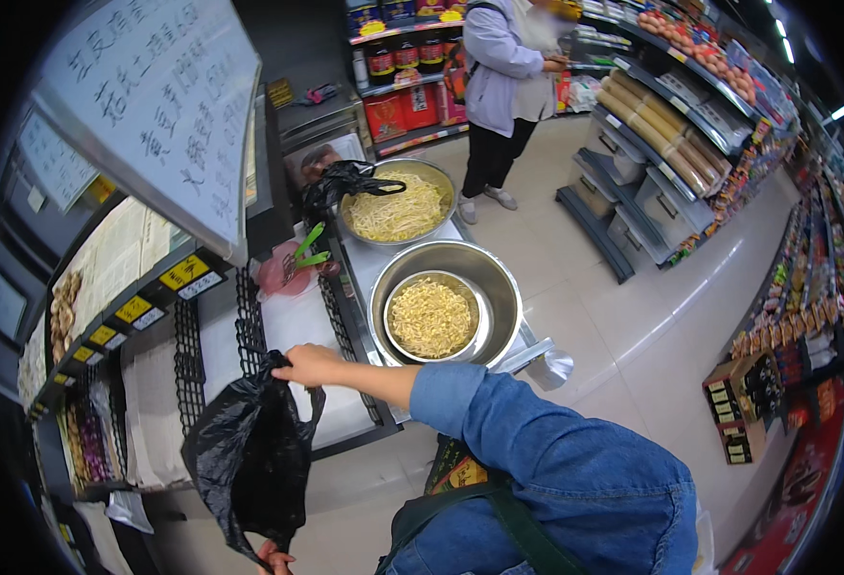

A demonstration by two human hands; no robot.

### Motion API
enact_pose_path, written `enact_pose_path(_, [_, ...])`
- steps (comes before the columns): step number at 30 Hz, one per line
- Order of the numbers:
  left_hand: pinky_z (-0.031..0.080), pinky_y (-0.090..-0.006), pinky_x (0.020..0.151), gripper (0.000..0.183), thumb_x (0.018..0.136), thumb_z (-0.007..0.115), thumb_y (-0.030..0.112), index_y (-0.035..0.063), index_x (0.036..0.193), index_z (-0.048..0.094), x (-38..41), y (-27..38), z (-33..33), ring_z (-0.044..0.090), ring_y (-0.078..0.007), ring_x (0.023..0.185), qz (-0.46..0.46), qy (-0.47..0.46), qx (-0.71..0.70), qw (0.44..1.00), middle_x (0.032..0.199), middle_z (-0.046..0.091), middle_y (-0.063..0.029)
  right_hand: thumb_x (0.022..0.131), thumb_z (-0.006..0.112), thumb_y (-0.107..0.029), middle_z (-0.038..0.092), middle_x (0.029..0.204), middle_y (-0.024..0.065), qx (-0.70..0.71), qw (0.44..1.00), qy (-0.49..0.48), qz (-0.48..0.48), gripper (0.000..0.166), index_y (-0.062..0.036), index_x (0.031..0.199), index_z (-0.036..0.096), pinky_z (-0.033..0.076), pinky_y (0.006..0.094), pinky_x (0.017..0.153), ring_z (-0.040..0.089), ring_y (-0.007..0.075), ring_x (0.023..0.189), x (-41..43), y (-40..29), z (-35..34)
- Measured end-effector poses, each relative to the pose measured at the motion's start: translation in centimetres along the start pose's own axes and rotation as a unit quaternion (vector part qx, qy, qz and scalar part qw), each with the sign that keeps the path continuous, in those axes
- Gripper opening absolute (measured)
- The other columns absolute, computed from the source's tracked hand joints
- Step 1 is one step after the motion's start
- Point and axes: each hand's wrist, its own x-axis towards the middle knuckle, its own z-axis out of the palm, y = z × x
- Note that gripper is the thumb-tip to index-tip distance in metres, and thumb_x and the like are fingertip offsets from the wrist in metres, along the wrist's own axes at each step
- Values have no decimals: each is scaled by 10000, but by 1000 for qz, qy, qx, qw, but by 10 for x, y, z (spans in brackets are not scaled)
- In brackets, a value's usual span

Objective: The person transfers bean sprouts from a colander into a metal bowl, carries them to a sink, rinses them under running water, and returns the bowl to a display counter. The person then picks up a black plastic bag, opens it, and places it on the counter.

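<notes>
A black plastic bag (253, 445) hangs stretched between my two hands, over the near edge of the produce shelf. My right hand (310, 365) grips its bunched top, with that arm in a rolled denim sleeve reaching across from the right. At the bottom edge, my left hand (275, 558) pinches the bag's lower corner and is partly out of the picture. Beyond my right forearm, a small metal bowl of short bean sprouts (430, 316) sits inside a large steel basin (499, 287). Behind it stands another metal basin (449, 188) of longer sprouts.
Another black bag (343, 183) lies against the rear basin. A pink bag with green ties (285, 269) rests on the shelf. A white handwritten sign (156, 93) overhangs at upper left. A person (501, 79) stands in the aisle near a tiered rack (652, 136).
</notes>
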Motion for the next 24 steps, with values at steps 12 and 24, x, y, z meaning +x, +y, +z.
enact_pose_path(12, [439, -409, 868, 300, 927, 459, 203, -70, 1046, 485, 124, 32, 62, 560, -266, 898, 189, -31, -194, 962, 965, 559, -163, 874, 552, -299, 562, 1058, 66, 432, 898, -17, -75, 447, -48, 1225, 433, 456, 254, 764, 558, 127, 912, 21, 98, -81])
enact_pose_path(24, [365, -178, 497, 424, 929, 360, 39, 5, 1347, 294, 148, 120, 145, 397, -54, 573, 308, -148, -12, 940, 932, 507, -78, 760, 620, -188, 502, 1102, 268, -11, 863, 417, 285, 504, 61, 1156, 434, 374, 412, 922, 474, 396, 1054, -145, 317, -43])
